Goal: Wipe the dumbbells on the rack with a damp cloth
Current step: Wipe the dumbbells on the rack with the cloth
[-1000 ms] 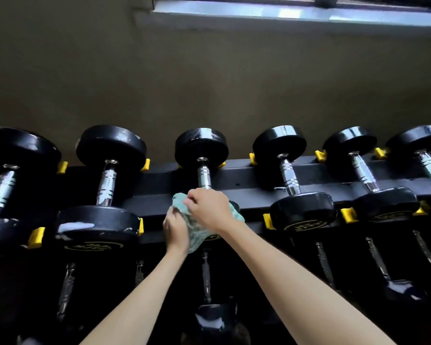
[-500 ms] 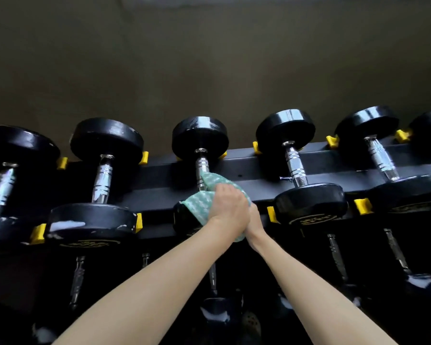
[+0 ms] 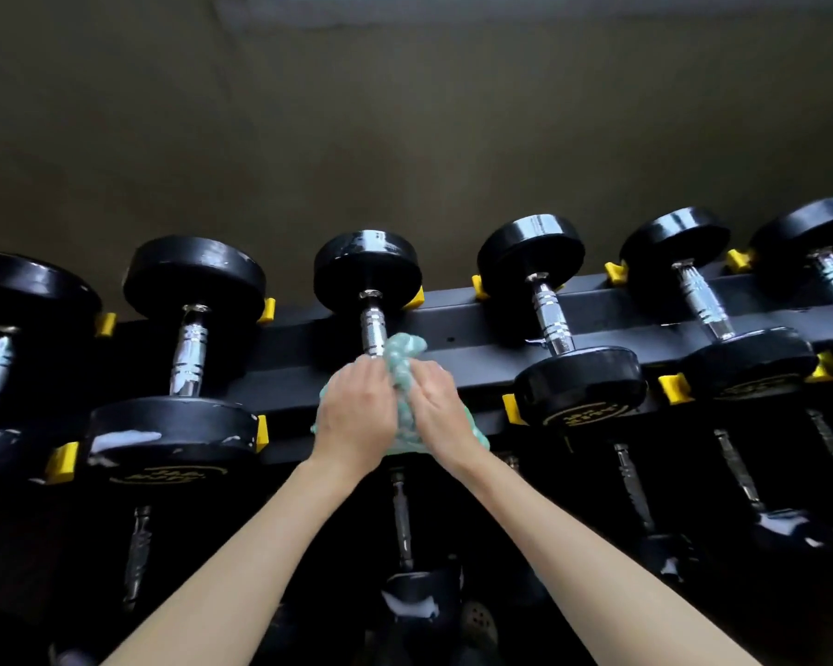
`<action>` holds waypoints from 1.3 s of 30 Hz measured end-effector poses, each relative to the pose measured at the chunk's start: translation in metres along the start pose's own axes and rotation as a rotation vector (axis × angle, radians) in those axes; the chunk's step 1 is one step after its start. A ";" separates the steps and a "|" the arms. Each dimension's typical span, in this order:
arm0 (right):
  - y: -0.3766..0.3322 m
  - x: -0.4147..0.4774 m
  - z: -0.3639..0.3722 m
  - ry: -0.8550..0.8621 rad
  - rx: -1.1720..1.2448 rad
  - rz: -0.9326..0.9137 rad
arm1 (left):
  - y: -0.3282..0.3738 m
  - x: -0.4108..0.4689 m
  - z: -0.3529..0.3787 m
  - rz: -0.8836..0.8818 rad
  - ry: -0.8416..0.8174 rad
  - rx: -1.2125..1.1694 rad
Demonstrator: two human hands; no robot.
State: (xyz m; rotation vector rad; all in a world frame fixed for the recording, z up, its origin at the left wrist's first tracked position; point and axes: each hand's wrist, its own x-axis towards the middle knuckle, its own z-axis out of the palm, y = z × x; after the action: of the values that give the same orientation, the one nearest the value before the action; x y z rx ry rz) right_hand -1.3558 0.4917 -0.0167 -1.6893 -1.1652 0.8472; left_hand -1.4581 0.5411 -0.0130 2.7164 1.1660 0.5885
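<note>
Dumbbells (image 3: 367, 300) are sitting in a row on the top tier of the black rack (image 3: 462, 324), each cradled between yellow stops (image 3: 675, 387), and from the head camera I am watching both hands working at the third one from the left. My left hand (image 3: 352, 415) and my right hand (image 3: 436, 411) are pressing together over the near head of that dumbbell, both closed around the bunched green cloth (image 3: 402, 358), which is bulging up between them and touching the lower end of the chrome handle. The near head itself is hidden under the cloth and hands, so I cannot tell how much of it is covered.

I am judging this as the middle of the job: the wiping of this one dumbbell's front weight is in hand. The next move is probably calling for sliding the cloth up along the handle toward the far head, keeping the cloth gripped (it looks loosely wadded, so a fold could slip free).

As for looks, the heads are glossy black with pale streaks, the neighbour on the left (image 3: 174, 425) showing a whitish smear on its near head, and the handles are ribbed chrome catching the light. More dumbbells are hanging dimly on the tier below.
</note>
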 end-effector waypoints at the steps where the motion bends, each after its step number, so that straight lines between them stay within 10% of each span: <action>1: -0.005 0.003 0.005 -0.020 -0.217 -0.104 | -0.008 -0.008 0.001 -0.133 0.029 -0.215; 5: -0.032 0.012 0.019 -0.202 -0.850 -0.413 | -0.017 -0.034 0.009 -0.738 0.116 -0.801; 8: -0.041 0.024 0.018 -0.278 -0.789 -0.370 | -0.013 -0.032 0.015 -0.964 0.172 -0.884; 17: 0.007 0.007 -0.017 0.061 0.384 0.278 | 0.023 0.003 0.004 -0.361 0.139 -0.210; 21: 0.024 0.001 -0.020 0.107 0.556 0.388 | 0.024 0.013 0.006 -0.154 0.096 0.154; 26: 0.022 -0.003 -0.034 0.095 0.535 0.503 | 0.047 0.017 0.017 0.139 0.047 0.404; 30: 0.022 0.000 -0.050 0.114 0.268 0.465 | 0.019 0.013 0.011 0.264 0.127 0.136; 39: -0.045 0.061 -0.054 0.485 0.215 0.317 | -0.022 0.082 -0.036 0.065 0.416 -0.030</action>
State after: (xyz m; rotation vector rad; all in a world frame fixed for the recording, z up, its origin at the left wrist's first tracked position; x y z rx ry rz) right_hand -1.3036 0.5417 0.0423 -1.7886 -0.4711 0.6666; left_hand -1.4356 0.6136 0.0385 2.6899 1.1345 1.2144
